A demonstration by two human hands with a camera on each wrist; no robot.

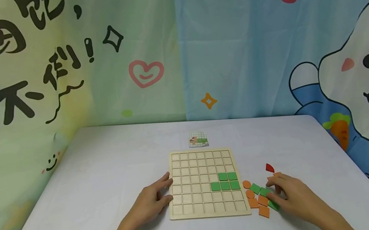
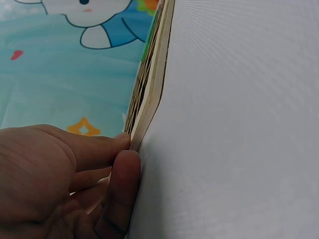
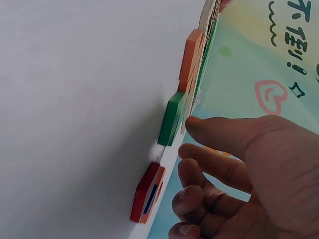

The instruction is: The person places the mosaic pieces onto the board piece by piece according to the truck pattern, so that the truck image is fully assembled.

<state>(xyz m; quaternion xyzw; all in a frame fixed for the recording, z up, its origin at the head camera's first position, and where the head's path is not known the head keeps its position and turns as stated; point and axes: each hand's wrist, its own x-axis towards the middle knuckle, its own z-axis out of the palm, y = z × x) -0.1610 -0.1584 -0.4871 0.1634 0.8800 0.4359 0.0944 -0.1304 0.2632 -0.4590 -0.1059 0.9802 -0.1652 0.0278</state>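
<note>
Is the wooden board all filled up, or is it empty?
Partly filled: the wooden board has five green squares set in it, and the rest shows bare wood.

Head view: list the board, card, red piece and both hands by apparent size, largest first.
1. Board
2. Left hand and right hand: too alike to rank
3. Card
4. Red piece

Has a square wooden grid board on the white counter, with 5 green square tiles in its right half. Has a small rectangular printed card behind the board, a left hand against the board's left edge, and loose orange and green flat pieces to the right, near a right hand.
</note>
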